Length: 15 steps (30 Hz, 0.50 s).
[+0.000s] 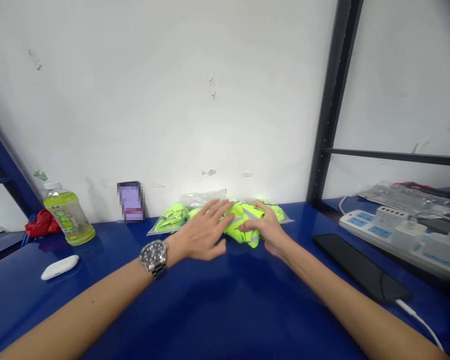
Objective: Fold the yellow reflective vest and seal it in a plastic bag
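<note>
A bundled neon-yellow reflective vest [242,222] with grey strips is held at its right side by my right hand [268,227], thumb in front and fingers behind. My left hand [204,230], a watch on its wrist, is at the bundle's left with fingers stretched and spread; whether it touches the fabric I cannot tell. Behind the hands, against the wall, lie clear plastic bags with more neon-yellow fabric: one bag [170,218] on the left, another bag [277,211] partly hidden on the right. An emptier-looking clear bag [202,198] rests between them.
On the left are a green drink bottle [69,215], a red cloth-like item [43,224], a white earbud case [60,267] and a propped phone [131,201]. A black phone [360,265] with cable and a power strip [408,237] lie right, near a dark shelf post [332,100].
</note>
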Available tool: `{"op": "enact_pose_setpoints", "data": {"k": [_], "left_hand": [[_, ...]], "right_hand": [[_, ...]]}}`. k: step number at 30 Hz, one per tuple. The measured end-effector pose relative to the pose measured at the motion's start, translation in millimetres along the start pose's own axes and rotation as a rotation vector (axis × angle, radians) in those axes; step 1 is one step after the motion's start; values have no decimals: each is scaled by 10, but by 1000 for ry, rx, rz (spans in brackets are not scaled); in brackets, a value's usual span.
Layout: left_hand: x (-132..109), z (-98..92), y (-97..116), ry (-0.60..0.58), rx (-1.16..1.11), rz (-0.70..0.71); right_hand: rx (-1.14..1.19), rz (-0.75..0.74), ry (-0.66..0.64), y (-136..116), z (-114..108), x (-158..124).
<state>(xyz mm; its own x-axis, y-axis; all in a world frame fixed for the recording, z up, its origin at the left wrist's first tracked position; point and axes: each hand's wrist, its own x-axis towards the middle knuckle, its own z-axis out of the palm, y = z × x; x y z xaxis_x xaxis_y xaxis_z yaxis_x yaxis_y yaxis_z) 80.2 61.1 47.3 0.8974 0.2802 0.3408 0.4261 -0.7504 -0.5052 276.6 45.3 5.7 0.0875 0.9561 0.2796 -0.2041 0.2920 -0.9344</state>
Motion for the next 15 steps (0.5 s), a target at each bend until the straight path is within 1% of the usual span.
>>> {"op": "enact_pose_setpoints", "data": {"k": [1, 2, 4, 6, 8, 9, 11, 13, 15], "left_hand": [[75, -1, -119, 3, 5, -54], [154, 15, -250, 2, 18, -147], [305, 97, -519, -85, 58, -364], [418, 220, -735, -149, 64, -427], [468, 333, -842, -213, 61, -433], [467, 370, -848, -235, 64, -427], [415, 383, -773, -252, 85, -406], [298, 312, -616, -231, 123, -376], [125, 182, -428, -194, 162, -319]], "right_hand": [[-22, 1, 50, 2, -38, 29], [-42, 0, 81, 4, -72, 51], [-80, -7, 103, 6, -119, 74], [-111, -19, 88, 2, -135, 75], [-145, -32, 89, -3, -136, 71], [-162, -37, 96, -6, -137, 71], [-188, -45, 122, -14, -148, 80], [-198, -54, 156, -32, -174, 97], [-185, -66, 181, -64, -205, 114]]}}
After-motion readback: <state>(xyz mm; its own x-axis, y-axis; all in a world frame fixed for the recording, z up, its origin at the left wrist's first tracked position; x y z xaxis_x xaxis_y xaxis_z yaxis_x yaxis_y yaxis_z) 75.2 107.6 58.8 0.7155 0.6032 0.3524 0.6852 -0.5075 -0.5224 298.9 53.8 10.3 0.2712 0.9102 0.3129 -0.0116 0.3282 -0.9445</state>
